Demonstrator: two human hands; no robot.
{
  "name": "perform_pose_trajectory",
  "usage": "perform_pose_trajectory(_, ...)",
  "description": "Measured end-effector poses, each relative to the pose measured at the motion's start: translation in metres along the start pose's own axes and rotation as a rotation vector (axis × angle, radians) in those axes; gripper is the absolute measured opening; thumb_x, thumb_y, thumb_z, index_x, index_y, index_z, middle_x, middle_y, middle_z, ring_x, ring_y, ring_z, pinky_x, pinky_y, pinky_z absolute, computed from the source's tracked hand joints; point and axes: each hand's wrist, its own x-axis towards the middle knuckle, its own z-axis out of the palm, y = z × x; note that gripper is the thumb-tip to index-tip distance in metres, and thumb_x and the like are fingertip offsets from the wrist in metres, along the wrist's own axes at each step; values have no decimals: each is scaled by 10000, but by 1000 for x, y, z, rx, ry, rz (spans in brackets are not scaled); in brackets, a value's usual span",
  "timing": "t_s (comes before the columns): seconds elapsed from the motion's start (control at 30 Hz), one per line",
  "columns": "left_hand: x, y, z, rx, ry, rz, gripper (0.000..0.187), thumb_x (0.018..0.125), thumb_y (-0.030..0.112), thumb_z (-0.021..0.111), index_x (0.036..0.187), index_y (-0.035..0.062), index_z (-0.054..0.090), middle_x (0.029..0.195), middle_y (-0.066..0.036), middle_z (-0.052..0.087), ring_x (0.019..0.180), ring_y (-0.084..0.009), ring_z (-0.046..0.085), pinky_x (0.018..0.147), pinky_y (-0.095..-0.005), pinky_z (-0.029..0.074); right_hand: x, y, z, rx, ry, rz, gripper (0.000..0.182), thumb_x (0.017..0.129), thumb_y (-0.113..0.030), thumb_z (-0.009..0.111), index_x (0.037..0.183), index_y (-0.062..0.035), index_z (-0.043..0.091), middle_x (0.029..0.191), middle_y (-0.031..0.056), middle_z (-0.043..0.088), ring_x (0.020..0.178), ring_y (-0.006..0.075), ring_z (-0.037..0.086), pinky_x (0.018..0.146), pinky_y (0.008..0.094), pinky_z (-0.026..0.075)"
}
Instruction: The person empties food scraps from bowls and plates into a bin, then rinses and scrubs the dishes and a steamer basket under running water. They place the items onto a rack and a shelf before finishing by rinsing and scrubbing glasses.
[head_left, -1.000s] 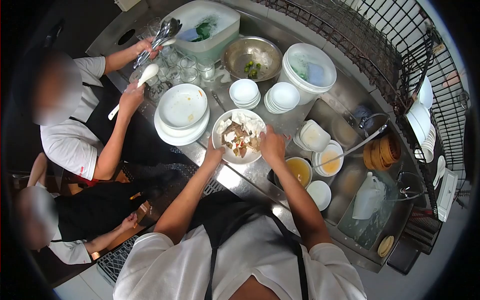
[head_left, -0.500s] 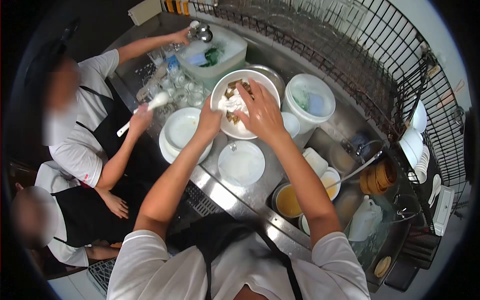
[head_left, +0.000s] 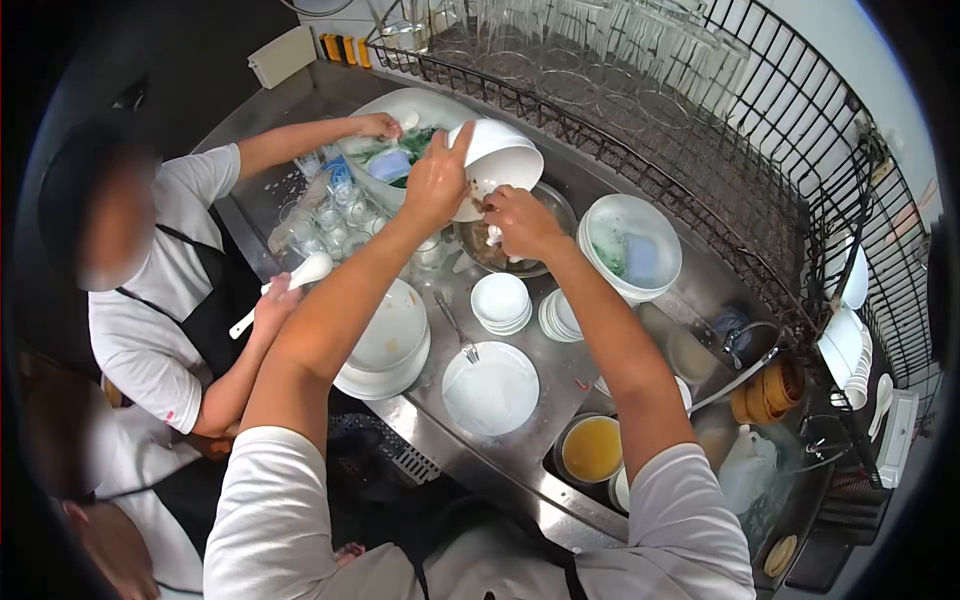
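My left hand (head_left: 438, 185) grips the rim of a white bowl (head_left: 510, 165), which is tipped on its side with its mouth facing down and towards me. Beneath it is a round metal basin (head_left: 565, 210) with brown scraps inside. My right hand (head_left: 522, 225) is at the bowl's lower edge, its fingers closed around a crumpled white tissue (head_left: 494, 235). Some brown bits cling near the bowl's opening.
A co-worker at left holds a white ladle (head_left: 300, 280) and reaches into a soapy tub (head_left: 365, 115). Nearby are glasses (head_left: 345, 215), stacked plates (head_left: 385, 375), small bowls (head_left: 500, 300), a fork (head_left: 460, 330), a plate (head_left: 490, 390), a sudsy bucket (head_left: 625, 290) and a wire rack (head_left: 640, 125).
The bowl, upright before, has been lifted and tilted over the metal basin. My right hand went from spread over the scraps to closed at its lower edge. The co-worker's far hand moved into the tub.
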Motion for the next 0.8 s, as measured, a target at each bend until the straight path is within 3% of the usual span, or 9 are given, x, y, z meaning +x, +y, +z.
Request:
perform_pose_trajectory(0.13,9,-7,14,55,27,17,889,706,-19,726,1506,106,359,1239,-274,520,1055,-451,610,819,-459,571,4,1,6,125,113,88,267,725,-39,626,954,-78,757,1217,137,638,1157,318,565,1030,437,441)
perform_pose_trajectory(0.23,6,-2,17,20,32,-3,887,707,-10,730,1504,106,359,1248,-270,515,1075,-452,600,823,-462,572,31,-10,6,223,484,275,264,742,-37,606,973,-47,733,1240,175,627,1211,356,540,1040,460,442)
perform_pose_trajectory(0.33,5,-1,22,-22,49,-31,889,714,5,737,1506,86,343,1259,-285,509,1079,-468,598,827,-468,568,42,-8,23,243,477,234,270,757,-37,588,998,-13,708,1206,197,627,1171,385,552,1017,489,452)
perform_pose_trajectory(0.5,2,-12,29,-51,76,-116,855,728,-11,709,1497,57,342,1264,-309,501,1051,-481,612,820,-482,564,-4,3,35,-131,18,202,171,735,-53,642,885,-25,719,987,125,675,966,304,621,864,439,521)
perform_pose_trajectory(0.6,-4,-17,37,-140,207,-84,807,764,-58,616,1510,66,332,1252,-326,507,934,-510,627,781,-521,544,-13,1,23,-51,158,457,158,757,-54,623,877,-18,720,982,129,675,1007,314,617,884,450,516)
perform_pose_trajectory(0.63,-5,-14,37,-142,185,-129,792,770,-63,606,1505,61,339,1252,-326,506,946,-507,625,782,-519,542,-8,1,26,40,372,399,160,783,-70,621,892,-8,721,992,135,676,1034,319,617,930,449,498)
perform_pose_trajectory(0.73,-3,0,39,-155,160,-219,751,790,-72,578,1497,49,354,1254,-319,514,979,-494,622,798,-518,535,19,-13,26,111,544,129,158,799,-87,628,898,-10,725,1000,137,679,1067,328,609,961,452,482)
perform_pose_trajectory(0.8,-3,4,41,-168,201,-231,728,808,-69,560,1497,48,358,1259,-303,531,997,-479,621,828,-521,525,18,-16,28,60,184,247,213,821,-110,637,1001,-64,740,1063,146,682,1093,318,601,961,432,488)
